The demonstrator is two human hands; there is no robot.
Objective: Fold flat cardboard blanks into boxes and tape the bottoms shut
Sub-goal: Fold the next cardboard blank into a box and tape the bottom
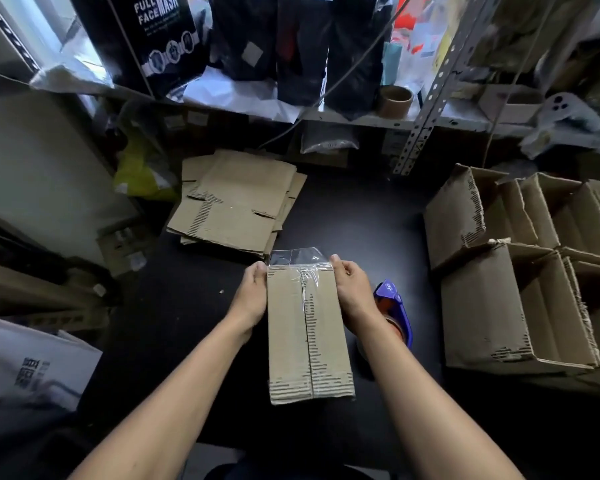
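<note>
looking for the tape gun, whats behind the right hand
A blue tape gun lies on the black table just behind the right hand. The wrist covers its lower part, so the tape roll is barely seen.

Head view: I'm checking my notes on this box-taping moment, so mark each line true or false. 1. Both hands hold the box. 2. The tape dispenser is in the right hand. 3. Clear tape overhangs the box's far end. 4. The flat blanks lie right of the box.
1. True: the left hand and right hand grip the box at its sides.
2. False: the tape dispenser lies on the table, beside the right hand.
3. True: clear tape overhangs there.
4. False: the flat blanks lie beyond it, to the left.
</note>
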